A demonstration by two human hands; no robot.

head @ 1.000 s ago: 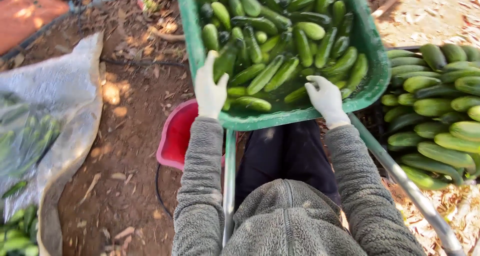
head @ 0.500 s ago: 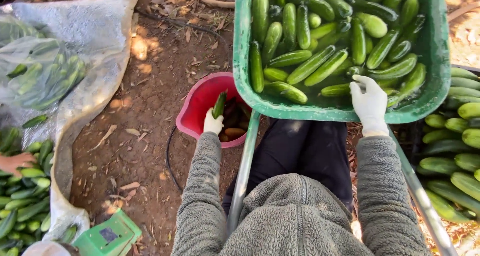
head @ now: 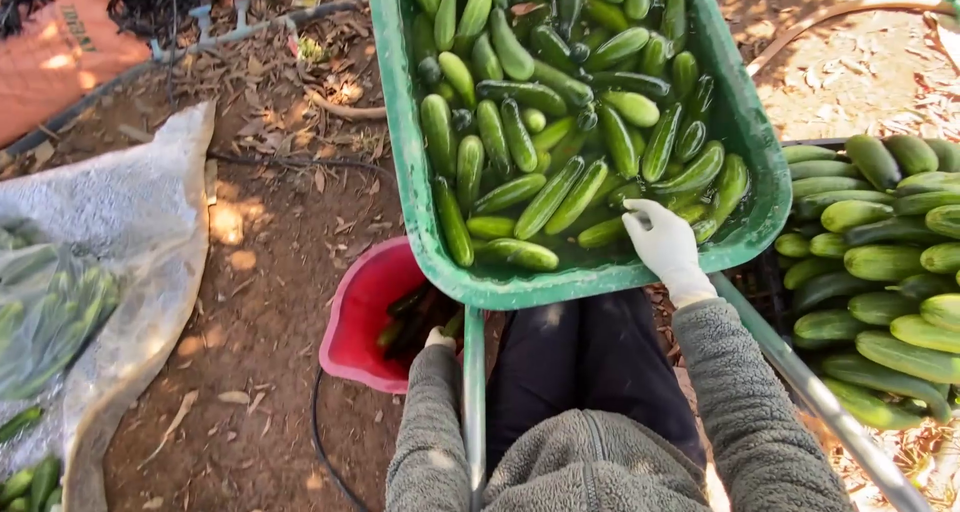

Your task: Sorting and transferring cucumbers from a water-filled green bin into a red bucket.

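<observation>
Green wheelbarrow (head: 745,122) full of cucumbers (head: 545,200), red bucket (head: 355,317) below its near edge.
Gloved right hand (head: 665,244) rests among the cucumbers, fingers curled loosely together; gloved left hand (head: 438,339) dips into the bucket, fingers hidden, can't tell.

1 head view – looks steeply down, close over green wheelbarrow tub (head: 745,122).
</observation>
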